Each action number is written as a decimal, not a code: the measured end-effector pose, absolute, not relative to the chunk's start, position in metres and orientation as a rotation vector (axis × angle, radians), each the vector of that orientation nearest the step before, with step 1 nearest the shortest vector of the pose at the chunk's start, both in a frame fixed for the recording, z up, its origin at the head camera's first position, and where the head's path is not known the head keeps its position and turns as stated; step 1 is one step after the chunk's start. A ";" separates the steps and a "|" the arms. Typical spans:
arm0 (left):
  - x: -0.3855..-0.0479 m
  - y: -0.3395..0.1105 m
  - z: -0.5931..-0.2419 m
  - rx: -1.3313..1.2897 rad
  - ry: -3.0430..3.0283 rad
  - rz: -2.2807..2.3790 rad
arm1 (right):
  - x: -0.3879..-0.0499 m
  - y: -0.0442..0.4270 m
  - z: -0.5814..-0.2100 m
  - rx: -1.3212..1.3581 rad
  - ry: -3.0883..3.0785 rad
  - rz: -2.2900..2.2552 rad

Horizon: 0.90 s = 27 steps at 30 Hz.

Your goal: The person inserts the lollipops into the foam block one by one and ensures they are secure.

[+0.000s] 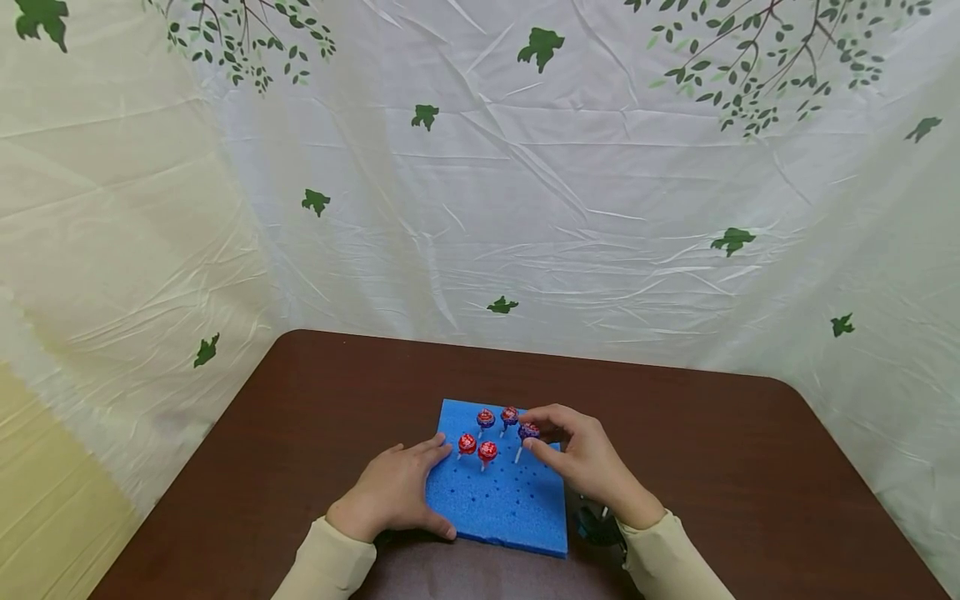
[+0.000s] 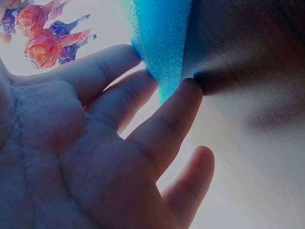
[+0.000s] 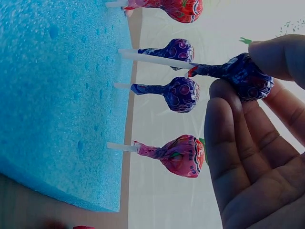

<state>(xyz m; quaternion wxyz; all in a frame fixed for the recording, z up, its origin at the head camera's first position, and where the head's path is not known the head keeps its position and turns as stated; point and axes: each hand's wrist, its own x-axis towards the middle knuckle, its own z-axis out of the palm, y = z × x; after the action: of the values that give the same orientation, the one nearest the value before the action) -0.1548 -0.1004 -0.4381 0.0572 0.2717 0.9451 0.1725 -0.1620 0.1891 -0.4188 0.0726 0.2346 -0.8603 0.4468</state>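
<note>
Dark brown bench (image 1: 675, 433), backed by a pale hanging cloth (image 1: 450, 208) printed with green leaves and leafy branches. Blue foam board (image 1: 495, 508) flat near the bench's front edge, dotted with small holes. Four wrapped lollipops stand in it, heads up: two red lollipops (image 1: 487, 452) toward the left, two purple lollipops (image 1: 486, 418) farther back. The nearest purple one is just beside the lollipop in hand and crowds that side; the right fingers cover the board's far right corner. Dark object (image 1: 597, 527) under the right wrist, mostly hidden, identity unclear. Right grip (image 1: 592, 458) pinches the dark purple lollipop (image 3: 248, 78) by its wrapped head, thumb against fingers; this lollipop is over the board's right-hand part, stick pointing down at the foam. Cannot tell whether the tip is in a hole. Right forearm, in a pale sleeve (image 1: 671, 554), comes in from the lower right. Left grip (image 1: 401, 487) is unclenched, fingers spread, fingertips touching the board's left edge, thumb at the near left corner; it grasps nothing.
</note>
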 end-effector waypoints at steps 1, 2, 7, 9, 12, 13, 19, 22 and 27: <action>-0.155 -0.100 -0.438 0.824 2.865 0.522 | -0.162 0.189 -0.419 0.701 -2.584 1.342; -0.155 -0.100 -0.438 0.824 2.865 0.522 | -0.162 0.189 -0.419 0.697 -2.585 1.345; -0.155 -0.100 -0.438 0.826 2.866 0.517 | -0.162 0.187 -0.420 0.696 -2.588 1.340; -0.155 -0.100 -0.438 0.825 2.866 0.516 | -0.162 0.187 -0.420 0.701 -2.589 1.335; -0.155 -0.100 -0.439 0.823 2.867 0.516 | -0.162 0.185 -0.421 0.700 -2.586 1.329; -0.155 -0.100 -0.439 0.823 2.868 0.516 | -0.162 0.185 -0.422 0.699 -2.586 1.328; -0.155 -0.099 -0.439 0.827 2.874 0.514 | -0.161 0.184 -0.423 0.696 -2.585 1.326; -0.155 -0.099 -0.438 0.830 2.879 0.505 | -0.161 0.184 -0.423 0.698 -2.579 1.324; -0.154 -0.099 -0.438 0.832 2.877 0.511 | -0.162 0.184 -0.424 0.725 -2.560 1.329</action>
<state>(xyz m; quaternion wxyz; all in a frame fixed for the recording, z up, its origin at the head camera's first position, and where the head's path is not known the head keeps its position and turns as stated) -0.1545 -0.0986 -0.4376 0.0517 0.2734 0.9458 0.1678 -0.1619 0.1837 -0.4240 0.0834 0.2430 -0.8577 0.4453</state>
